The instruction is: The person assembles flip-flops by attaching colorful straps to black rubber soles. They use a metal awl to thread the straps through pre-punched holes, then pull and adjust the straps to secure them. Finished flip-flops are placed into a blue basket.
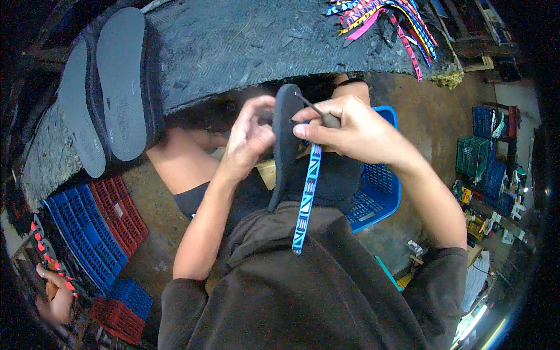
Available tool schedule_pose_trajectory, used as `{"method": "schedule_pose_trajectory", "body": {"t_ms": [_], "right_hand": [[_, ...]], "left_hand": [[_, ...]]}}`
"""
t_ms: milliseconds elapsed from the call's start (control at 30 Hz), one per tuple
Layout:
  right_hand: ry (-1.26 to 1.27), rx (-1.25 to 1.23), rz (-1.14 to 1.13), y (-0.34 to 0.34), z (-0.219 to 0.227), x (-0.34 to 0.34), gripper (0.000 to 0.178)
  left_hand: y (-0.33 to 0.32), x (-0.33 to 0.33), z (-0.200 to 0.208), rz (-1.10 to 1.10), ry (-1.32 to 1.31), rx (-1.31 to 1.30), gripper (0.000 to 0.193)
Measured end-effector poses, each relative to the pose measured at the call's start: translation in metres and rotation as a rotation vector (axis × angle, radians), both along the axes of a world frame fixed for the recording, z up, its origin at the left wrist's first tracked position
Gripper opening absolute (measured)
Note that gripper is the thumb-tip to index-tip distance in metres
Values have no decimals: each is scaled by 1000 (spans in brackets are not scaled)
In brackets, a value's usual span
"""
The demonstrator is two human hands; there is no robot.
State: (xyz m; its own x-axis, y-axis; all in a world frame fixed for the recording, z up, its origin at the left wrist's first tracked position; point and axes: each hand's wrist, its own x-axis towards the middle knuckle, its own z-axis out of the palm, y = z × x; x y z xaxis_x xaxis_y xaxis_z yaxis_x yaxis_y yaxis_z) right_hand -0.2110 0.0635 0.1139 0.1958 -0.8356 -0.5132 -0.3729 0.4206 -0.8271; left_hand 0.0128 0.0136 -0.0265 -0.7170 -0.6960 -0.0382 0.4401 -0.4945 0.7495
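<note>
A black sandal sole [286, 140] stands on edge above my lap. Slightly blurred, my left hand [248, 134] curls its fingers and thumb against the sole's left side; the fingertips are partly hidden by it. My right hand [344, 128] is closed round an awl-like tool [312, 107], whose thin dark shaft reaches the sole near its upper end. From beneath the right thumb, at the sole's face, hangs a blue, white and black patterned strap [306, 198]. Whether the fingers also pinch the strap is hidden.
Two grey soles [122, 81] lie at the left of the dark worktable [233, 46]. Colourful straps [385, 23] are piled at its far right. A blue basket [376, 201] stands by my right side; blue and red crates [87, 227] are at left. Another person's hand [55, 294] shows lower left.
</note>
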Motion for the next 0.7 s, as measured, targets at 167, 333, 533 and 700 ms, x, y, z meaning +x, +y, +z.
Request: {"method": "schedule_pose_trajectory", "body": {"t_ms": [167,333,533,700], "right_hand": [[-33,141,127,2,11,-9,36],[-151,164,-72,7,-2,11,24],[-266,114,-191,13,23,23,16],[-332,-234,-460,-8,7,26,15]], "left_hand": [[27,32,14,89,-548,-732,85],[76,30,8,-146,-784,-215,52],[40,5,35,285,-139,102,49],[12,-9,71,296,-132,241,54]]}}
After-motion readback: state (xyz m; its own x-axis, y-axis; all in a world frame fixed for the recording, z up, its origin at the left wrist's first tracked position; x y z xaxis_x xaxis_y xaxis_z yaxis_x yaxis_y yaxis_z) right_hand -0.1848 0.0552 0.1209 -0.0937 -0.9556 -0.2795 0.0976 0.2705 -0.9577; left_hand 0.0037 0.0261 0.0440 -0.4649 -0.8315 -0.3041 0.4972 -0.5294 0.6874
